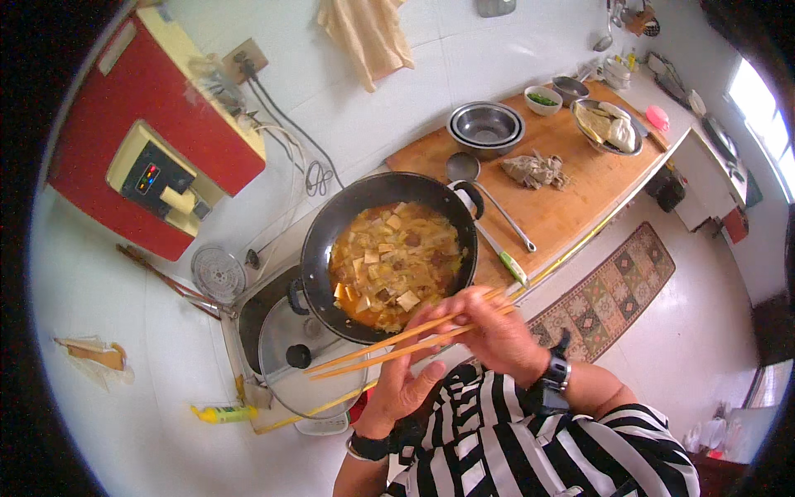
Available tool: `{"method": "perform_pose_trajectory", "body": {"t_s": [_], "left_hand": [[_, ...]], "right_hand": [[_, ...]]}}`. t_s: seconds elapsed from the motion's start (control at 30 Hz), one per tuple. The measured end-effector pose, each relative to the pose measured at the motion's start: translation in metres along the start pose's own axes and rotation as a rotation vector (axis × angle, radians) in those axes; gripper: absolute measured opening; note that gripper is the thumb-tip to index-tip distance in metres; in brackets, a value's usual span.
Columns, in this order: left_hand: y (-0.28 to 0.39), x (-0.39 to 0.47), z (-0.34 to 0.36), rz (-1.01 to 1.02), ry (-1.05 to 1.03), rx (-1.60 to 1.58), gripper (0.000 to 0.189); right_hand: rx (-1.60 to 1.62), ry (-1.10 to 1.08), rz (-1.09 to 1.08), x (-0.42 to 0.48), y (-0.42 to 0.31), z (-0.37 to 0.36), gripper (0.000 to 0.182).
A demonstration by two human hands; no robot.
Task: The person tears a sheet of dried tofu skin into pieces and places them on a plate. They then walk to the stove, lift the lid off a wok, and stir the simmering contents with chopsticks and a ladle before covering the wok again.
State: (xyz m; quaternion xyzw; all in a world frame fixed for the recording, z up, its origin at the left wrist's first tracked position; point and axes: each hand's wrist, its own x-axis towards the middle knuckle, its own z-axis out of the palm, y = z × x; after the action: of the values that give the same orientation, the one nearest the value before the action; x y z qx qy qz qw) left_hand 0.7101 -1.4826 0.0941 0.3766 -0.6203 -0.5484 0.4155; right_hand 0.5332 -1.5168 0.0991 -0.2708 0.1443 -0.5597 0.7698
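Note:
My right hand (497, 332) grips a pair of long wooden chopsticks (372, 350), which point left across the near side of a black wok (315, 267). Beneath the chopsticks is my left hand (400, 391), thumb spread from its fingers; the fingers pass partly behind the sticks and close to my right hand. In the wok lies a stew (397, 261) with tofu pieces, pale vegetables and reddish-brown broth. A glass lid (335, 385) with a black knob rests just left of my left hand.
On the wooden board (428, 149) are a steel ladle (463, 166), a green-handled utensil (512, 267), nested steel bowls (486, 127) and a crumpled cloth (535, 170). Farther back stand a bowl of chopped greens (543, 100) and a bowl of pale food (607, 127). A red appliance (124, 81) hangs left.

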Motion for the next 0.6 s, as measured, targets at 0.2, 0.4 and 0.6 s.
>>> {"method": "perform_pose_trajectory", "body": {"t_s": [0.2, 0.4, 0.6], "left_hand": [[0.009, 0.026, 0.041, -0.047, 0.323, -0.593, 0.052], [-0.002, -0.001, -0.002, -0.006, 0.689, -0.729, 0.029], [-0.024, -0.074, -0.030, -0.074, 0.973, -0.702, 0.028]], "right_hand": [[-0.403, -0.226, 0.040, -0.003, 0.002, -0.023, 0.041], [-0.826, -0.078, -0.075, 0.004, -0.026, -0.101, 0.043], [-2.053, 0.334, -0.140, 0.037, -0.008, -0.245, 0.043]]}}
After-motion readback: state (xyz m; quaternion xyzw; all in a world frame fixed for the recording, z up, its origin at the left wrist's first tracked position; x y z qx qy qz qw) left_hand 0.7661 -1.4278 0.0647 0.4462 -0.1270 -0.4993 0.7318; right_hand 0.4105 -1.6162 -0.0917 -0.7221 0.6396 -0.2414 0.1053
